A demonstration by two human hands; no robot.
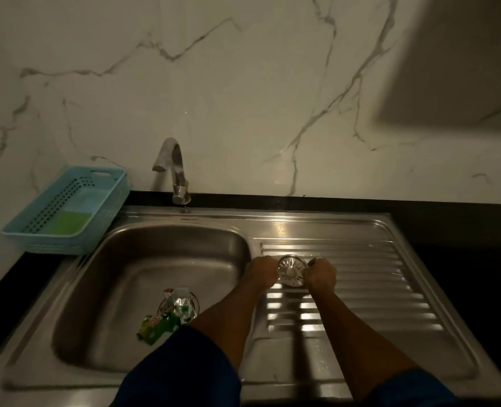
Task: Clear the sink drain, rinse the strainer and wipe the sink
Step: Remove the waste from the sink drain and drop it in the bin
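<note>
Strainer [291, 270] sits on the ribbed drainboard [361, 277] right of the basin, left hand [261, 272] and right hand [320, 273] pressed against its two sides, fingers curled in around its rim. Drain [195, 301] is still blocked by crumpled wrappers [170, 314] in the sink [143, 259], tap [173, 168] off. Risks: wet steel rim slips from a two-sided pinch and rolls into the basin, or wrappers get pushed down the open drain once water runs.
</note>
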